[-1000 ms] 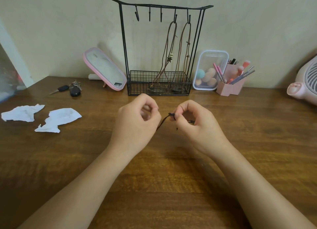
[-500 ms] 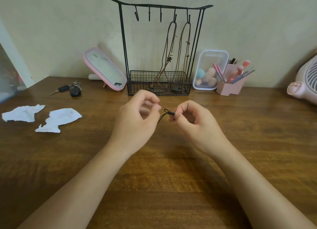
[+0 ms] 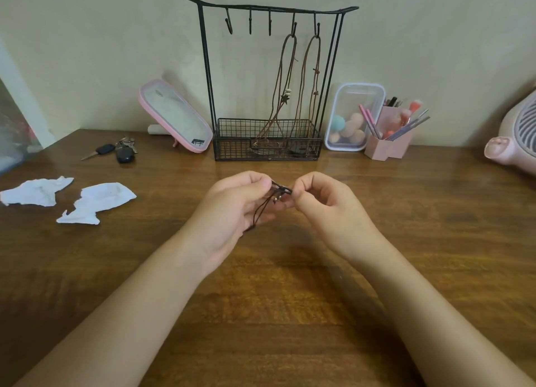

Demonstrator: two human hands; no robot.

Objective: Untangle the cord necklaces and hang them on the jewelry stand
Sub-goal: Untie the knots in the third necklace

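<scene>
- The bench (image 3: 290,314) is showing warm brown wood with a darker streaked grain.
- The jewelry stand (image 3: 290,8) at the far edge is showing black wire, its basket a fine grid.
- The hung necklaces (image 3: 284,99) are showing tan-brown cord.
- The dark cord (image 3: 280,187) near the middle is looking blackish brown.
- The mirror (image 3: 174,116) is wearing a pink frame.
- The paper scraps (image 3: 98,201) toward the left edge are showing white.
- The key fob (image 3: 124,154) is showing black.
- The container (image 3: 355,96) is showing clear walls, with peach and teal sponges (image 3: 352,125) inside.
- The holder (image 3: 387,147) is showing pale pink.
- The fan (image 3: 504,151) at the right edge is showing pink with a grey-striped grille.
</scene>
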